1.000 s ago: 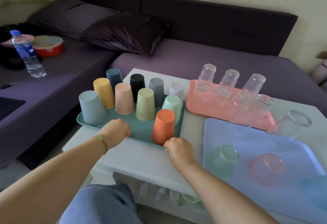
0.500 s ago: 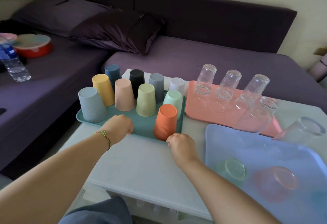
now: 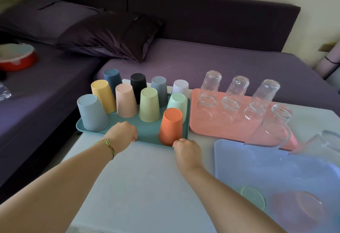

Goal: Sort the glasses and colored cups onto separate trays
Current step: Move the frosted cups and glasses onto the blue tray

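Observation:
A teal tray (image 3: 147, 133) on the white table (image 3: 147, 186) carries several upturned colored cups, among them an orange cup (image 3: 170, 127) at its near right corner and a pale blue cup (image 3: 92, 113) at the left. My left hand (image 3: 122, 134) grips the tray's near edge with curled fingers. My right hand (image 3: 186, 151) grips the same edge, just below the orange cup. To the right, a pink tray (image 3: 230, 128) holds several upturned clear glasses (image 3: 209, 87).
A light blue tray (image 3: 257, 159) at the near right holds a green-tinted glass (image 3: 253, 197), a pink-tinted glass (image 3: 301, 207) and a clear glass (image 3: 320, 143). A purple sofa with a dark pillow (image 3: 110, 34) lies behind the table. A red bowl (image 3: 16, 58) sits at the far left.
Both hands have kept their grip on the teal tray's near edge. The tray and cups sit slightly farther from me, and the view has shifted right.

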